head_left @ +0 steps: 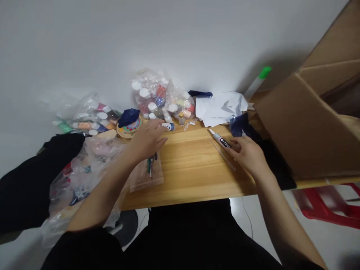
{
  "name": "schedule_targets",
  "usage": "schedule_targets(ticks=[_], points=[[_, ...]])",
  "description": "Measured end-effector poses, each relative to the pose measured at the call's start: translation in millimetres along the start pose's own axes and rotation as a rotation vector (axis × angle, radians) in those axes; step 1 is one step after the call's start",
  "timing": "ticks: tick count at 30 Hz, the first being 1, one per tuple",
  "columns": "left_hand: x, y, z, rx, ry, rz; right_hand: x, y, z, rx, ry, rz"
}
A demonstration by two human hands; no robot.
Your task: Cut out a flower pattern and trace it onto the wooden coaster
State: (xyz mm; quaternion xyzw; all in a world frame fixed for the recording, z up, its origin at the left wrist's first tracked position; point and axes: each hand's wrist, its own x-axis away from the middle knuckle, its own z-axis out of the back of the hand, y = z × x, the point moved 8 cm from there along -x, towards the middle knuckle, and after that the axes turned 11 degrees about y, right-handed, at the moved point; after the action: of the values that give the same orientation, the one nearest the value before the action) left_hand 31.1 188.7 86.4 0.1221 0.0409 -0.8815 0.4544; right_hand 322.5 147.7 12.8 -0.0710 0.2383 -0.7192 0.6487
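Note:
My right hand (247,152) has its thumb and fingers closed on the lower end of a silver and black glue tube (221,141) marked B-7000, whose white tip points up and left. My left hand (149,138) reaches over the table, fingers apart, beside a small blue and white tube (168,126). A little glass bottle with a gold cap (181,119) stands just right of that tube. Below my left hand lies a clear zip bag (146,174) with thin dark items inside. A thin clear stick (223,154) lies left of my right hand.
Bags of white-capped bottles (152,95) stand against the wall. White papers (221,108) lie at the back, near a green-capped tube (257,82). An open cardboard box (298,131) fills the right side. Crumpled plastic bags (81,174) and black cloth (30,180) are at left.

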Motion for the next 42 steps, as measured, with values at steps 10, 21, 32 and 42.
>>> schedule_targets(ticks=[10,21,32,42], points=[[58,-44,0.9,0.139,0.31,0.259,-7,-13,-8,0.091,-0.025,-0.012],[57,-68,-29.2,0.074,0.095,0.61,-22,-246,-65,0.211,-0.294,0.727],[80,-57,12.3,-0.05,0.128,0.668,-33,-308,-126,0.358,-0.394,0.811],[80,-29,-10.9,0.121,0.04,0.511,-64,-224,-70,0.165,-0.086,0.573]])
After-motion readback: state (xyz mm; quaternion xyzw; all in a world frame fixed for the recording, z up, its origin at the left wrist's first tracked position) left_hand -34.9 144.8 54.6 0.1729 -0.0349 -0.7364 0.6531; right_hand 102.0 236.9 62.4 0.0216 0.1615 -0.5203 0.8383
